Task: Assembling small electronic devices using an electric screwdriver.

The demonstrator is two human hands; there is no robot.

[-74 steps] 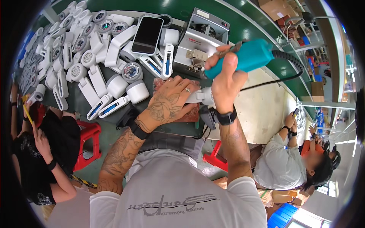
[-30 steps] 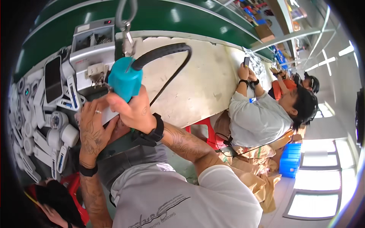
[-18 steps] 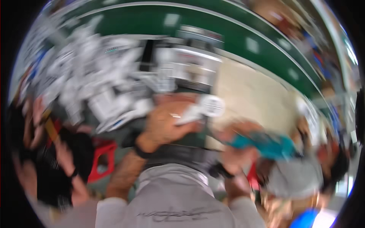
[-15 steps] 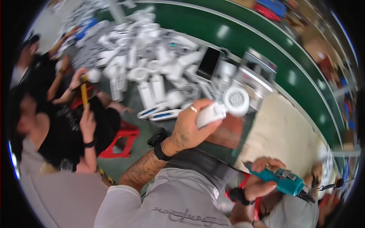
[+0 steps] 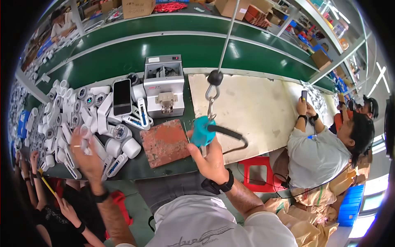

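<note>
My right hand (image 5: 212, 160) is wrapped around a teal electric screwdriver (image 5: 202, 131), which hangs from a metal hook and cable over the bench. Its lower end is hidden by my fingers. Motion smears my left hand (image 5: 87, 154), held over the near part of a pile of white handheld fans (image 5: 120, 132); whether its fingers grip one of them is not clear. Between my hands lies a worn reddish-brown square plate (image 5: 164, 143), with no fan on it.
Behind the plate stands a grey-and-white machine with an open top (image 5: 164, 86). A black-screened phone (image 5: 121, 97) leans on the fans. Beige board (image 5: 255, 111) covers the bench to the right. A red stool (image 5: 259, 175) and a co-worker (image 5: 325, 144) are at right; another co-worker's hands hold a yellow-handled tool (image 5: 47, 183) at left.
The view has swung to the right. My left hand has gone from holding a white handheld fan near the plate to the pile. My right hand has brought the screwdriver in beside the plate, now upright.
</note>
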